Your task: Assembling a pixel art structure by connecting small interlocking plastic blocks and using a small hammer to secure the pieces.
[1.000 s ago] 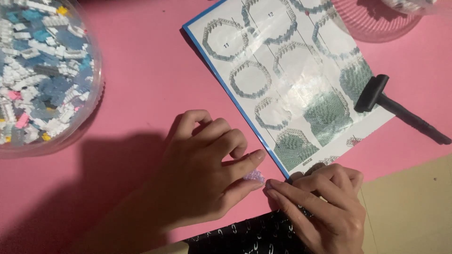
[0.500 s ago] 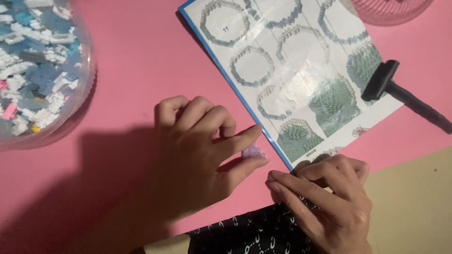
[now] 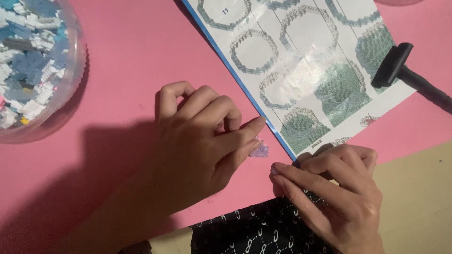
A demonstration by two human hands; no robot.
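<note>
1. Counted: 2 hands, 1 small lilac brick piece [image 3: 259, 150], 1 instruction sheet [image 3: 301, 66], 1 clear tub [image 3: 70, 70] w/ many bricks, 1 black tool [image 3: 400, 68].
2. The lilac piece is tiny, pale, translucent; it is pinched by thumb & forefinger of the left hand [image 3: 202, 136], low over the pink surface [image 3: 132, 56], just beside the sheet's blue edge.
3. The right hand [image 3: 339, 188] is curled, fingertips pressed together near the piece; whether sth. is held cannot be told. A dark patterned cloth [image 3: 254, 230] is partly hidden under it.

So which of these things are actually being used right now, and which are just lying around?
In use:
left hand, pinching a small pale purple piece
right hand, fingertips close to that piece
instruction sheet, beside both hands

Lying about:
clear tub of small bricks, far left
black tool resting on the sheet's edge
black patterned cloth
pink mat
</note>
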